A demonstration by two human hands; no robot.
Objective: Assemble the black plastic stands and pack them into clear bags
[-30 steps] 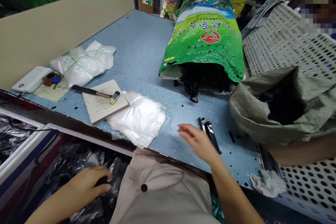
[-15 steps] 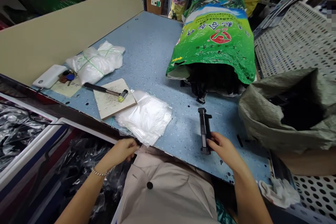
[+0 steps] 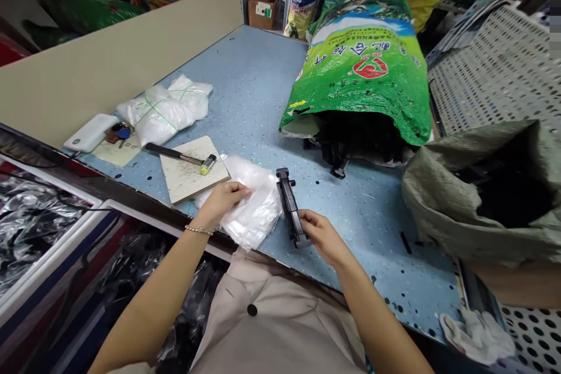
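Observation:
My right hand (image 3: 318, 234) is closed on the lower end of a long black plastic part (image 3: 289, 204), which stands out beside the right edge of a stack of clear plastic bags (image 3: 256, 210). On top of that stack lies my left hand (image 3: 230, 196), its thumb and fingers pressed together at the bags; whether a bag is pinched between them is too small to tell. Left of the stack, a hammer (image 3: 175, 153) rests on a pale square board (image 3: 193, 178).
A green printed sack (image 3: 363, 64) with black parts at its mouth lies across the table (image 3: 249, 64). To the right stands an open grey-green sack (image 3: 429, 198). Tied plastic bags (image 3: 162, 108), a white device (image 3: 91, 133) and keys (image 3: 123, 133) lie at the left.
My right hand has carried the black part leftward to the edge of the bag stack. My left hand has risen from the table's front edge onto the bags.

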